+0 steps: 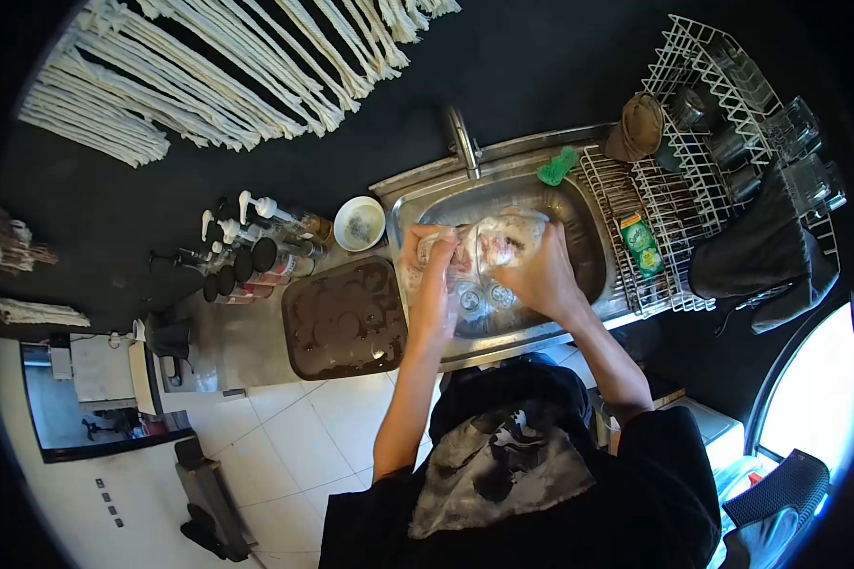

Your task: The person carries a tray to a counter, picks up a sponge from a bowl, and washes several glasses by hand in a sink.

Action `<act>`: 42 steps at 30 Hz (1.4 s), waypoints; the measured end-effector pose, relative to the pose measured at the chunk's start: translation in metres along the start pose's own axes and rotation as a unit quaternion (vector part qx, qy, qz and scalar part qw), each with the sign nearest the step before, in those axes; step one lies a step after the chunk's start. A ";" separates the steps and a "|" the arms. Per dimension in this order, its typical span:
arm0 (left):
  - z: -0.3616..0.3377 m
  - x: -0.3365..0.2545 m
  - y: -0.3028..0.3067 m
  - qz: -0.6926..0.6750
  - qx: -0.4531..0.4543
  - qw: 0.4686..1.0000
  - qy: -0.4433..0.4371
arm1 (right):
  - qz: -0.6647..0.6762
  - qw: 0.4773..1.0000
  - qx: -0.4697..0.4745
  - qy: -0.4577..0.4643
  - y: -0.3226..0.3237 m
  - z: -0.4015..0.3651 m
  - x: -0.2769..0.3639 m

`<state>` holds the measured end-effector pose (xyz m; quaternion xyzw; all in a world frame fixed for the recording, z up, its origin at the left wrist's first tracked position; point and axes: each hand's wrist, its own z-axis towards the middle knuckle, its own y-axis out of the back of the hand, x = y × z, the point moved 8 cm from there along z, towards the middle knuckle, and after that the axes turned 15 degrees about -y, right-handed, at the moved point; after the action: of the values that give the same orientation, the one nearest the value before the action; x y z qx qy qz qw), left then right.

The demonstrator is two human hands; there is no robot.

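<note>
Over sink [590, 242], left hand [433, 284] and right hand [542, 278] each keep a closed grip on clear bag [491, 241]; long axis crosswise.

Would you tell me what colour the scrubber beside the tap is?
Bright green; the scrubber shows best in the head view, on the sink rim.

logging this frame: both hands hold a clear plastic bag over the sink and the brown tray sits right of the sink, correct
Not quite: the head view shows the brown tray left of the sink, not right. The left hand and right hand do hold the clear plastic bag over it.
</note>
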<state>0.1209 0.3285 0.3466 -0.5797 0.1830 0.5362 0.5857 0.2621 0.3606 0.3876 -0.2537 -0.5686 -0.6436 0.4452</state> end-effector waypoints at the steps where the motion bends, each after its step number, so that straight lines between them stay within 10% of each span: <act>1: -0.002 0.002 0.003 0.025 0.016 0.998 0.050 | 0.048 0.996 0.052 -0.054 -0.005 0.005 -0.011; 7: 0.004 0.024 0.011 0.066 0.194 0.971 0.120 | 0.177 0.944 0.251 -0.122 -0.019 0.024 -0.015; 10: 0.001 0.024 -0.003 0.086 0.282 0.948 0.121 | 0.020 0.941 0.331 -0.073 -0.032 0.021 -0.007; 15: -0.001 0.033 0.003 0.044 0.213 0.968 0.125 | -0.048 0.982 0.155 0.100 -0.018 0.019 -0.006; 20: -0.005 0.036 -0.011 -0.022 0.128 0.980 0.149 | 0.150 0.927 0.338 -0.059 -0.032 0.029 -0.012; 24: -0.006 0.046 -0.024 -0.148 0.120 0.966 0.175 | 0.312 0.946 0.089 -0.014 -0.010 0.033 -0.015; 26: -0.007 0.041 -0.021 -0.126 -0.119 0.973 0.154 | 0.178 0.971 -0.062 0.149 0.009 0.015 0.010; 32: 0.001 0.043 -0.021 -0.291 0.051 0.950 0.106 | 0.090 0.968 -0.032 0.233 -0.009 -0.014 0.015; 36: -0.004 0.044 -0.002 -0.124 -0.168 0.973 0.096 | 0.123 0.991 0.019 0.042 -0.004 0.009 -0.004; 38: -0.004 0.031 0.010 -0.067 -0.234 0.968 0.066 | 0.114 0.976 -0.020 0.184 -0.012 -0.010 0.000; 39: 0.006 0.025 0.005 -0.114 -0.106 0.987 0.031 | 0.122 0.975 -0.012 0.185 -0.013 -0.019 0.001; 42: 0.007 0.028 0.014 -0.096 -0.141 0.985 0.032 | 0.160 0.980 -0.021 0.121 -0.012 -0.013 -0.007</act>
<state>0.1166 0.3430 0.3185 -0.6881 0.0676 0.4792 0.5407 0.2573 0.3500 0.3726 -0.2708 -0.4495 -0.6016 0.6023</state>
